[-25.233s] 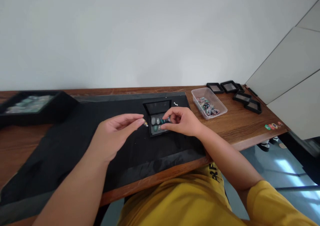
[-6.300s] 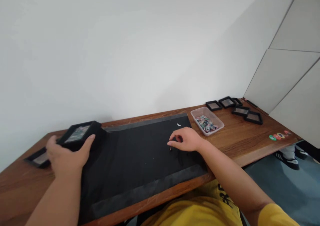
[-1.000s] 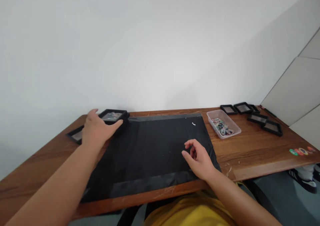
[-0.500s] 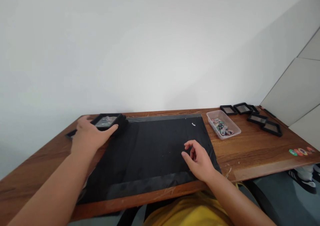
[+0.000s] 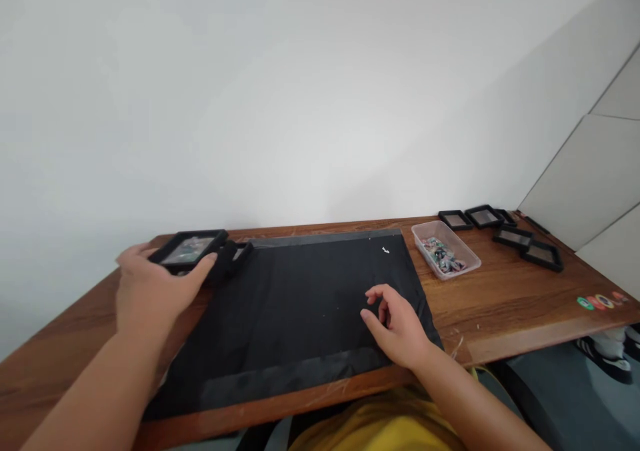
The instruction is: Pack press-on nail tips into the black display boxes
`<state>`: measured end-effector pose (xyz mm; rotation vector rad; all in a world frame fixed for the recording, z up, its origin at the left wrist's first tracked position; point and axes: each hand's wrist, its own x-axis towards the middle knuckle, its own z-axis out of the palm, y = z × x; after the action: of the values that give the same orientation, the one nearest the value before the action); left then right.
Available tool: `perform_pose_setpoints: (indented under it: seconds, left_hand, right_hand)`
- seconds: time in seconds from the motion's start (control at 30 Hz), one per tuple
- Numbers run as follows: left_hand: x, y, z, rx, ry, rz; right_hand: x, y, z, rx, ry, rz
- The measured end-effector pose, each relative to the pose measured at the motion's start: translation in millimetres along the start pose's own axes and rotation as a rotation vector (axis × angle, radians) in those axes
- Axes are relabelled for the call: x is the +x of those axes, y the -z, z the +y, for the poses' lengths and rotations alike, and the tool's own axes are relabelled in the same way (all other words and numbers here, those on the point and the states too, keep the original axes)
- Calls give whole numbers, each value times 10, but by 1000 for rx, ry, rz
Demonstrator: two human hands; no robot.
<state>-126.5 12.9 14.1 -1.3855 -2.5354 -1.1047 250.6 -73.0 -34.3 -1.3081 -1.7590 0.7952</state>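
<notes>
At the table's left, my left hand point(image 5: 155, 284) grips a black frame-like box point(image 5: 193, 248) with a clear window, thumb on its near right side and fingers at its left edge. Small colourful pieces show through the window. Just right of it, another black frame point(image 5: 241, 254) is partly hidden. My right hand point(image 5: 393, 324) hovers over or rests on the black mat point(image 5: 290, 304), fingers loosely curled and apart from the thumb, with nothing between them.
A clear plastic tub point(image 5: 473, 261) of small colourful packets point(image 5: 443, 254) stands right of the mat. Several black frames point(image 5: 543, 256) lie at the back right of the wooden table point(image 5: 500, 304). Round stickers point(image 5: 595, 302) sit near the right edge. A shoe point(image 5: 607, 361) shows below.
My left hand has moved left with the black frame box, uncovering more of the frame to its right. My right hand has stayed almost still.
</notes>
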Motion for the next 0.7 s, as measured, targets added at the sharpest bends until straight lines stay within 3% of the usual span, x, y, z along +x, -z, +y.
perform_pose_setpoints:
  seconds: [0.13, 0.23, 0.5, 0.7]
  left_hand:
    - [77, -75, 40, -24, -97, -35]
    - [126, -149, -9, -31, -97, -72]
    - [166, -268, -221, -17, -121, -39]
    - [127, -313, -206, 24, -138, -6]
  right_hand:
    - [18, 27, 6, 10, 6, 3]
    - [24, 41, 15, 19, 2, 17]
    - [17, 40, 12, 7, -3, 2]
    - [11, 33, 6, -7, -3, -3]
